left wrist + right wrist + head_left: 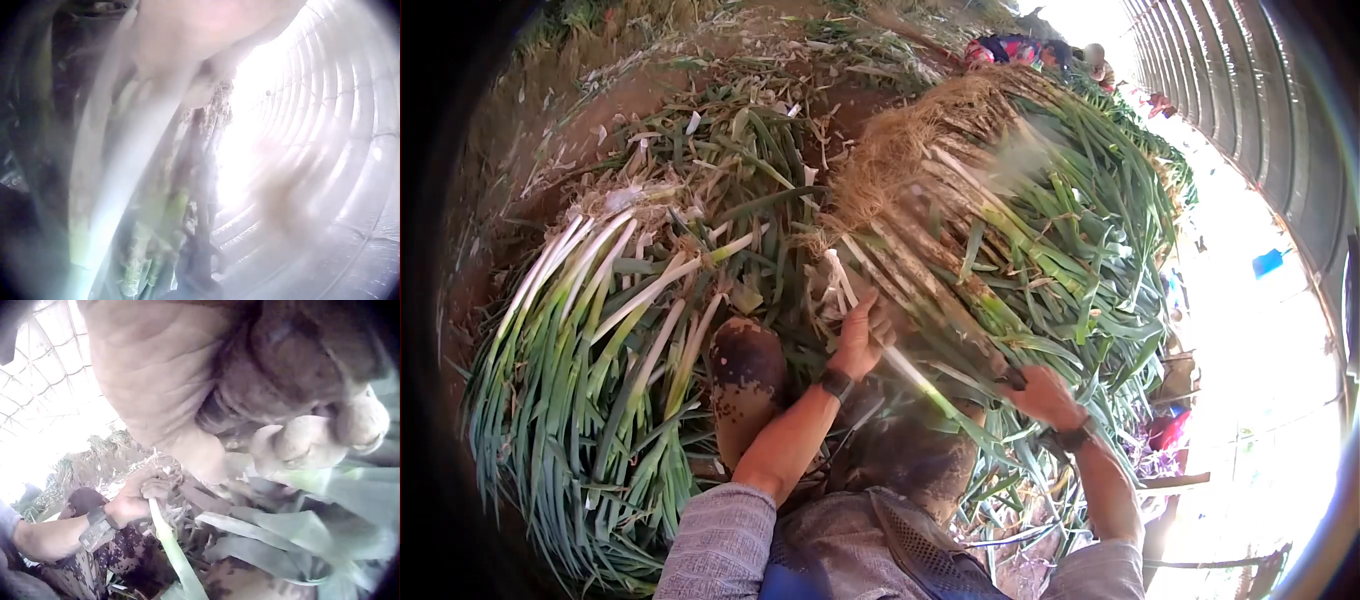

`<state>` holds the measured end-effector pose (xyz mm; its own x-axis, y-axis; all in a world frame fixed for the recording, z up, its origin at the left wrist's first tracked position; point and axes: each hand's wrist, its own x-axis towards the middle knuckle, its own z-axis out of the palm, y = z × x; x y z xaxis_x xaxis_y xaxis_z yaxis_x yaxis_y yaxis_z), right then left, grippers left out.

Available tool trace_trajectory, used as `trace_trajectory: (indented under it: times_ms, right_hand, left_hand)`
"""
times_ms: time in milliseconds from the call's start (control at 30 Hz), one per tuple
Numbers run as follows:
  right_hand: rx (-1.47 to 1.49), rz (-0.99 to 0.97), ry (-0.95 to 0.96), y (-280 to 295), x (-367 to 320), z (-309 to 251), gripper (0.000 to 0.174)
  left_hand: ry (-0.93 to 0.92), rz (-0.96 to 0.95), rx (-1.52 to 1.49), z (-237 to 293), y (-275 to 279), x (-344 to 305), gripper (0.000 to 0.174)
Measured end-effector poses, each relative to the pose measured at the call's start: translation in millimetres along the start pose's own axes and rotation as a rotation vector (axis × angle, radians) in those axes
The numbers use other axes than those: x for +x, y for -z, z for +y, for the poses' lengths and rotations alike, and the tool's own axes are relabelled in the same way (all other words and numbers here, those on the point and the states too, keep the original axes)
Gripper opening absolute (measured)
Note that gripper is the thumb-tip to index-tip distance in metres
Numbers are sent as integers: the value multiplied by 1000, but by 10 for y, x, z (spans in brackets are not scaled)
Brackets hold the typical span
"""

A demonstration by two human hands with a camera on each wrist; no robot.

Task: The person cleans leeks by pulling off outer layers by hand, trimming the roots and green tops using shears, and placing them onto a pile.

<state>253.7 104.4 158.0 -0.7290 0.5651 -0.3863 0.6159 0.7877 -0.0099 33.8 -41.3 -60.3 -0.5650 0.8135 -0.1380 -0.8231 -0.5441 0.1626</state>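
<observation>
My left hand (862,338) grips a peeled green onion (912,370) round its white shank. Its root end points up and away, and its green part slants toward my right hand (1048,397). In the right wrist view, the thumb and curled fingers of my right hand pinch together over broad green onion leaves (300,531). Something small and dark shows at these fingers in the head view; I cannot tell what it is. Close beyond lies a heap of unpeeled, soil-brown green onions (940,220) with long roots. The left wrist view is hazy, with the white shank (128,156) below the hand.
Peeled green onions (590,270) with white shanks are piled at the left, leaves toward me. Stripped leaves and skins (750,150) litter the ground behind. A knee in patterned trousers (745,375) stands between the piles. A ribbed tunnel wall (1250,110) curves along the right.
</observation>
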Motion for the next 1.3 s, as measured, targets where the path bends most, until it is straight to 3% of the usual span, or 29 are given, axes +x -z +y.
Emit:
trace_trajectory:
  times_ms: [67, 267, 300, 433, 500, 600, 733, 800, 933, 1000, 1067, 1133, 1200, 1267, 1300]
  right_hand:
    - [6, 49, -51, 90, -226, 118, 37]
    - [27, 19, -45, -18, -695, 480, 39]
    - [-18, -97, -172, -14, -713, 501, 33]
    - [90, -113, -241, 13, -782, 525, 33]
    - [105, 68, -147, -151, -775, 746, 35]
    - [21, 49, -85, -155, -766, 717, 38]
    - [52, -7, -157, -77, -682, 720, 37]
    - [11, 21, -15, -87, -673, 795, 35]
    - [73, 108, 7, -61, -507, 1052, 37]
    - [439, 149, -345, 120, -333, 1150, 36]
    - [898, 248, -423, 381, -276, 1197, 36]
    - [815, 260, -391, 448, -314, 1118, 35]
    - [197, 130, -143, 355, -445, 1064, 34]
    - [82, 127, 26, 247, -624, 948, 33]
    - [84, 30, -12, 228, -708, 933, 33]
  left_hand:
    - [116, 174, -7, -68, -155, -28, 25]
    - [147, 90, 58, -360, -101, -6, 18]
    - [162, 100, 85, -404, -95, -1, 18]
    - [263, 101, 144, -525, -216, -68, 22]
    - [293, 117, 177, -644, -223, -69, 24]
    - [321, 115, 244, -780, -212, -34, 31]
    - [255, 94, 223, -890, -261, 12, 34]
    - [233, 82, 206, -906, -289, 44, 36]
    - [224, 79, 232, -995, -357, 77, 40]
    - [242, 71, 257, -1060, -371, 92, 41]
    - [223, 12, 221, -1080, -378, 123, 37]
    - [210, 49, 221, -1107, -365, 161, 34]
    - [207, 75, 218, -1141, -342, 204, 31]
    - [121, 56, 146, -1069, -388, 173, 30]
    - [178, 10, 110, -966, -364, 170, 32]
